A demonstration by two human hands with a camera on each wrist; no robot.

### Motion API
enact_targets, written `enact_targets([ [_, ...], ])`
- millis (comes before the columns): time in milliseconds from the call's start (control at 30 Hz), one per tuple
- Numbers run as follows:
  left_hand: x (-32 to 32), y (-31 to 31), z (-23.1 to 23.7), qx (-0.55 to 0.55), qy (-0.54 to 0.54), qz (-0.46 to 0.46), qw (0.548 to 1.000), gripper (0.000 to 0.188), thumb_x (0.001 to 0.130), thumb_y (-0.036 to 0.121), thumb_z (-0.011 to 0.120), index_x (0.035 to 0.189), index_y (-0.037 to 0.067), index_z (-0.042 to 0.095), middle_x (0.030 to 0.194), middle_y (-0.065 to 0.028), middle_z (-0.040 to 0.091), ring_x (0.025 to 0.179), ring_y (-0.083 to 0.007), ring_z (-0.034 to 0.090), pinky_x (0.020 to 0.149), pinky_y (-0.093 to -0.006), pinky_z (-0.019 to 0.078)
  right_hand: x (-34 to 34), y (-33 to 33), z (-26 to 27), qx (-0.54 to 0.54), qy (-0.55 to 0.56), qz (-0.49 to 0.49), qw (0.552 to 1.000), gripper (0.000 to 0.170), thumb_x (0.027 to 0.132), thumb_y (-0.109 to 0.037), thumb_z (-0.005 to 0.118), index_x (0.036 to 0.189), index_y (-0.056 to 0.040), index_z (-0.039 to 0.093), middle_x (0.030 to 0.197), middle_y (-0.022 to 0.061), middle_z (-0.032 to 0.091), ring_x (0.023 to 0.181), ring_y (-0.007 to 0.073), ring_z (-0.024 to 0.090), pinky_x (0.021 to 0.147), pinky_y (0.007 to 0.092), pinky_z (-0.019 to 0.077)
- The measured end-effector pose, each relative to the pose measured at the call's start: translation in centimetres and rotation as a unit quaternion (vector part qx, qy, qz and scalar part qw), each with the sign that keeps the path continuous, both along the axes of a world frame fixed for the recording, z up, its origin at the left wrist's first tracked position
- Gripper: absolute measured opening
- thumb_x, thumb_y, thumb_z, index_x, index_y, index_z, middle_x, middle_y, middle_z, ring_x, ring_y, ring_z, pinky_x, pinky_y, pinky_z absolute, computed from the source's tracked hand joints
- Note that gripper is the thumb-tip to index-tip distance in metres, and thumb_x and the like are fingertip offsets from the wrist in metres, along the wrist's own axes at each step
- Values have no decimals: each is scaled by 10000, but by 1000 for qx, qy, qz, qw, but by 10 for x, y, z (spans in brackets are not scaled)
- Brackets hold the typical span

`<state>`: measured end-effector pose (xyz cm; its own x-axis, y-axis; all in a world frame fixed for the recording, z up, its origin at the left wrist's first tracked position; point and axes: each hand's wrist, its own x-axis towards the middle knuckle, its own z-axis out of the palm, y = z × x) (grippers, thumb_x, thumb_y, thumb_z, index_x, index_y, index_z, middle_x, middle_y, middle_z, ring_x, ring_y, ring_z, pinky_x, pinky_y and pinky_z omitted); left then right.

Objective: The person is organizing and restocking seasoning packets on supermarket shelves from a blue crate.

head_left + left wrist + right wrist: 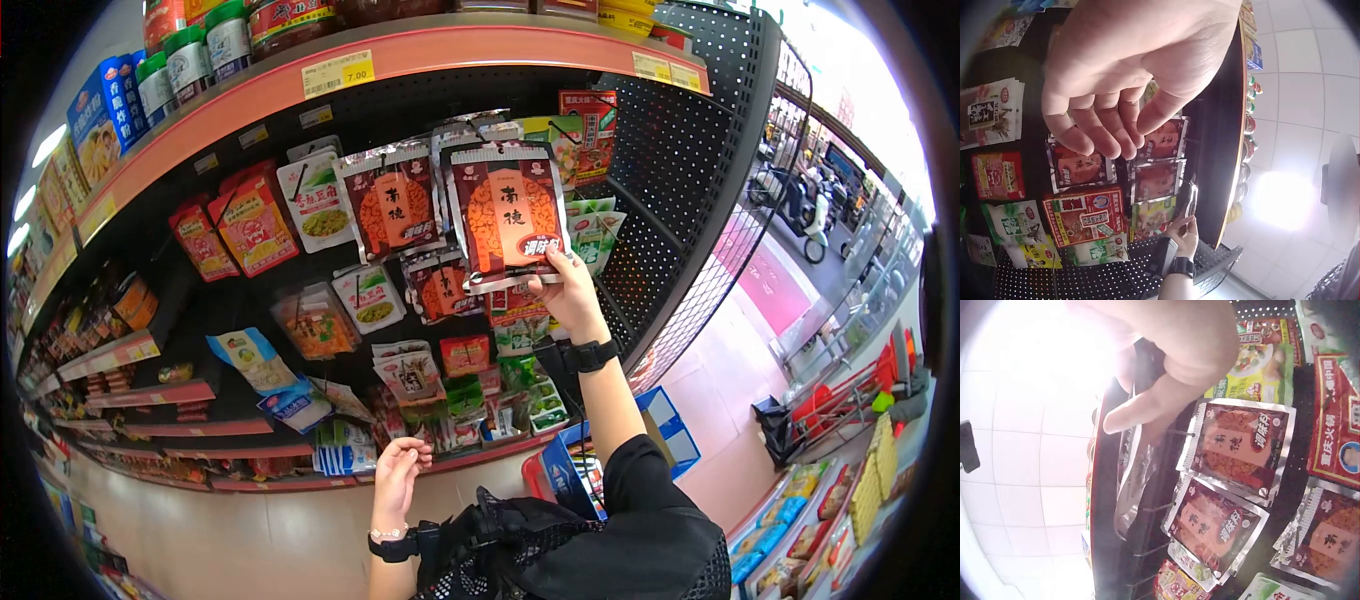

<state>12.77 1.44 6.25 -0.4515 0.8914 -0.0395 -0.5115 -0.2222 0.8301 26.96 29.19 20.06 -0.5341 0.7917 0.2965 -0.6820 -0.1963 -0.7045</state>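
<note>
In the head view the right hand point(572, 295) pinches the lower right corner of a brown and orange seasoning packet point(508, 215), held upright before the hanging packets. The right wrist view has this packet point(1132, 481) nearly edge-on, gripped between thumb and fingers of the right hand point(1166, 362). Matching packets point(1238, 450) hang on hooks beside it. The left hand point(400, 475) is raised low in front of the shelf, holding nothing, its fingers loosely bent; the left wrist view shows this hand point(1122, 81) with fingers hanging.
A shelf edge point(480, 42) with jars on it runs above the hooks. Perforated panel point(690, 130) and wire mesh close off the right side. A blue box point(665, 430) stands on the floor point(290, 530) at the lower right. More packets hang at the left.
</note>
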Motion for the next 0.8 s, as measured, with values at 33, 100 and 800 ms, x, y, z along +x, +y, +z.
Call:
enact_targets([
  [33, 1, 0, -1, 0, -3, 3, 1000, 126, 791, 68, 484, 902, 11, 497, 834, -89, 560, 738, -145, 537, 684, -272, 447, -1, 0, 1, -1, -4, 2, 1000, 191, 822, -141, 473, 950, 0, 464, 789, 84, 574, 557, 155, 558, 482, 227, 484],
  [100, 0, 1, -2, 2, -4, 3, 1000, 124, 791, 68, 482, 901, 12, 497, 832, -88, 561, 737, -145, 538, 682, -272, 448, -1, 1, 2, 4, -7, 2, 1000, 188, 821, -141, 473, 945, 0, 466, 790, 85, 574, 557, 156, 559, 484, 227, 487],
  [800, -10, 5, -8, 6, -9, -9, 1000, 130, 797, 79, 483, 910, 16, 497, 830, -81, 559, 740, -140, 535, 685, -263, 442, -7, 1, 6, 1, -10, -15, 1000, 181, 808, -143, 499, 923, -7, 469, 736, 76, 567, 526, 145, 556, 499, 234, 500],
])
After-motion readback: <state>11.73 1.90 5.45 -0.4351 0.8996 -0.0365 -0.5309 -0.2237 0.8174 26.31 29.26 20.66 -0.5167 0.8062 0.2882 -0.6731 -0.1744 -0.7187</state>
